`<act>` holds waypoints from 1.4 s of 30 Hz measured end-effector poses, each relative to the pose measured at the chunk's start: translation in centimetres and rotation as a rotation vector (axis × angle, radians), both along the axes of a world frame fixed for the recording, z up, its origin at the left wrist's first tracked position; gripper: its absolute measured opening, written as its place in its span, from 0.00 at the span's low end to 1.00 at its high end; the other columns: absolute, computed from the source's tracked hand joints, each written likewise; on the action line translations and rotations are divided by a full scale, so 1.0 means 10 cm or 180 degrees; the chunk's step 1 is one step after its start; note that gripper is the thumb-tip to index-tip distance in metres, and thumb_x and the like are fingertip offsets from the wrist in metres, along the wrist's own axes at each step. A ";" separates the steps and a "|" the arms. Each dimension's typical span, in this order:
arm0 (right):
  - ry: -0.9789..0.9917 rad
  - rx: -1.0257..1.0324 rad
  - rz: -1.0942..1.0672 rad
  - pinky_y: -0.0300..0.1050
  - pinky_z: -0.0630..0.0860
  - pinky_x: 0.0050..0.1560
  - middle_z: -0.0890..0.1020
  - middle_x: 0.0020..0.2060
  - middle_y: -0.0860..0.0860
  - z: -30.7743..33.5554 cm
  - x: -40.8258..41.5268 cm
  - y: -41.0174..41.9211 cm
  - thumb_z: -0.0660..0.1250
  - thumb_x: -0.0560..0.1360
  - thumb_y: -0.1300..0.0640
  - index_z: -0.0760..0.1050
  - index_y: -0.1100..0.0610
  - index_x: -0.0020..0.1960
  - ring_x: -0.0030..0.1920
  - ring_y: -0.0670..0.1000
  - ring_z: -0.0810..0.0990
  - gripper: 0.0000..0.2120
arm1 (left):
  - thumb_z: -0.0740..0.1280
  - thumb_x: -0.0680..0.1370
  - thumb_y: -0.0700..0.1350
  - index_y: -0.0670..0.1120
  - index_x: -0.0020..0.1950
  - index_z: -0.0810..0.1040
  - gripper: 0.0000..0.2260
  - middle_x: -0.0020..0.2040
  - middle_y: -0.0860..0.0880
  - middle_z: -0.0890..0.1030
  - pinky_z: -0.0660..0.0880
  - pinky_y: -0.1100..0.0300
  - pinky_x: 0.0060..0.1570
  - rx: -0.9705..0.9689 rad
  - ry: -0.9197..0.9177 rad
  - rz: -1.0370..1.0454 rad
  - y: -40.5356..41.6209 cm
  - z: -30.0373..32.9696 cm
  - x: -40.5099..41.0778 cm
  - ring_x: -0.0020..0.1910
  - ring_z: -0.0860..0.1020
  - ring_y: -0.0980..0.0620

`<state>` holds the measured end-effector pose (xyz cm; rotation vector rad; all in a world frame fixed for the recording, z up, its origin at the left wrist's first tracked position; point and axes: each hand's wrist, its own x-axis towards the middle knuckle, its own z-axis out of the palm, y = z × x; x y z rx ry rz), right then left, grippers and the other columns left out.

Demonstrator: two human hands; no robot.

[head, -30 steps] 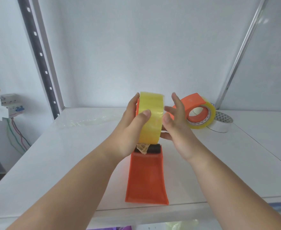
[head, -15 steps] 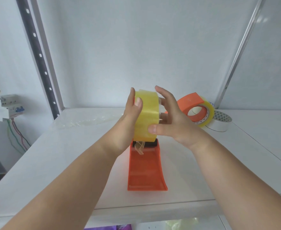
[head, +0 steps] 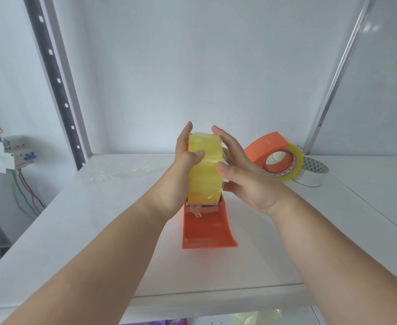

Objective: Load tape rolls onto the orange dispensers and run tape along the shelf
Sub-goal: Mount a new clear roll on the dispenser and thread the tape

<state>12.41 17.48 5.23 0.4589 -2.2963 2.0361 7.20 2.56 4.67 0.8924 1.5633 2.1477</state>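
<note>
Roughly midway, by the look: white shelf (head: 99, 231) not yet taped; second dispenser (head: 266, 146) at right rear already carrying a roll. Nearer orange dispenser (head: 206, 233) mid-loading, yellow tape roll (head: 204, 170) upright on it, clasped by left hand (head: 181, 174) and right hand (head: 244, 177). Loose tape end (head: 196, 210) dangling, unthreaded.

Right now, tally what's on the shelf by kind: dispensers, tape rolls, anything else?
Orange dispensers: 2, near orange dispenser, far orange dispenser
Yellowish clear tape rolls: 2, held roll, roll on the far dispenser
White patterned tape roll: 1
Clear plastic film: 1
Total: 6
</note>
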 end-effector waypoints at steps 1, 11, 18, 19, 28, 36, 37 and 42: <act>0.0038 -0.0028 -0.0073 0.46 0.76 0.54 0.66 0.71 0.47 -0.01 0.00 -0.01 0.73 0.68 0.47 0.61 0.33 0.66 0.69 0.50 0.70 0.32 | 0.58 0.70 0.50 0.68 0.71 0.56 0.31 0.56 0.49 0.79 0.79 0.50 0.44 -0.0036 -0.0001 0.0011 0.00 0.00 0.01 0.48 0.83 0.51; 0.0521 0.0756 -0.0434 0.53 0.67 0.70 0.67 0.70 0.47 -0.03 0.03 -0.02 0.76 0.60 0.54 0.56 0.41 0.74 0.73 0.47 0.63 0.48 | 0.59 0.64 0.42 0.62 0.73 0.54 0.39 0.55 0.60 0.80 0.75 0.50 0.56 -0.0145 0.0213 0.0029 -0.07 -0.05 0.03 0.56 0.78 0.54; 0.1147 0.1263 -0.0654 0.52 0.64 0.72 0.59 0.72 0.48 -0.09 0.18 -0.14 0.76 0.61 0.54 0.58 0.42 0.71 0.75 0.46 0.57 0.44 | 0.57 0.71 0.55 0.57 0.75 0.54 0.32 0.62 0.67 0.73 0.77 0.70 0.39 0.0027 0.0139 0.0000 -0.14 0.00 0.06 0.47 0.78 0.72; 0.1209 0.1281 -0.0693 0.52 0.64 0.72 0.58 0.72 0.48 -0.12 0.20 -0.15 0.76 0.61 0.55 0.57 0.42 0.71 0.75 0.47 0.56 0.45 | 0.59 0.71 0.57 0.58 0.74 0.56 0.32 0.66 0.64 0.68 0.77 0.69 0.41 -0.0015 0.0155 -0.0027 -0.14 0.00 0.06 0.50 0.78 0.72; 0.1157 0.1828 -0.0688 0.28 0.59 0.66 0.62 0.69 0.48 -0.28 0.25 -0.15 0.79 0.60 0.53 0.57 0.47 0.73 0.72 0.40 0.58 0.48 | 0.61 0.69 0.46 0.57 0.57 0.73 0.17 0.62 0.67 0.71 0.62 0.51 0.69 -0.0719 0.0435 0.0083 -0.24 -0.11 0.04 0.73 0.61 0.60; 0.1160 0.2046 -0.0648 0.23 0.55 0.64 0.60 0.70 0.48 -0.34 0.21 -0.12 0.81 0.58 0.48 0.56 0.41 0.71 0.71 0.35 0.56 0.49 | 0.63 0.66 0.48 0.61 0.59 0.73 0.21 0.74 0.60 0.60 0.68 0.56 0.66 -0.0996 0.0446 0.0175 -0.27 -0.11 0.07 0.70 0.66 0.60; 0.1176 0.2089 -0.0643 0.24 0.55 0.65 0.60 0.70 0.47 -0.34 0.21 -0.12 0.80 0.58 0.47 0.55 0.39 0.71 0.71 0.36 0.56 0.49 | 0.65 0.65 0.49 0.61 0.59 0.74 0.23 0.74 0.59 0.62 0.67 0.53 0.67 -0.1054 0.0450 0.0138 -0.29 -0.11 0.05 0.70 0.67 0.58; 0.0881 0.1655 -0.0510 0.23 0.58 0.63 0.62 0.71 0.41 -0.27 0.27 -0.10 0.74 0.60 0.39 0.53 0.39 0.72 0.70 0.32 0.59 0.47 | 0.66 0.61 0.52 0.62 0.65 0.72 0.31 0.63 0.56 0.76 0.70 0.52 0.64 -0.1370 0.0588 -0.0025 -0.41 -0.07 -0.08 0.63 0.74 0.57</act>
